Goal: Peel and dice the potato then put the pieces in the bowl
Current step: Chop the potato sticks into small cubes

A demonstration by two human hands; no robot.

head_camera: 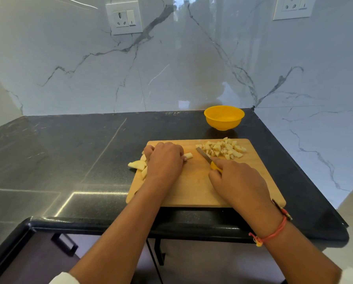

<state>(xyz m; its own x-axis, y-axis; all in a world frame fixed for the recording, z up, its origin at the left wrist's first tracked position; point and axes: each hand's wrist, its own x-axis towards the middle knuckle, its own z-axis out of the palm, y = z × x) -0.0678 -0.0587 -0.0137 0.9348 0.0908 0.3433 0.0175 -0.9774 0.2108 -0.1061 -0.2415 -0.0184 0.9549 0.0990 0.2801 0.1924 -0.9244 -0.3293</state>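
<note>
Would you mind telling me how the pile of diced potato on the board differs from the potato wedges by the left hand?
The pile of small diced potato cubes sits at the far right of the wooden cutting board; the larger pale potato wedges lie at its left edge, one overhanging the black counter. The cubes are many and heaped; the wedges are few and uncut. Both look peeled, and neither is in the yellow plastic bowl.
</note>
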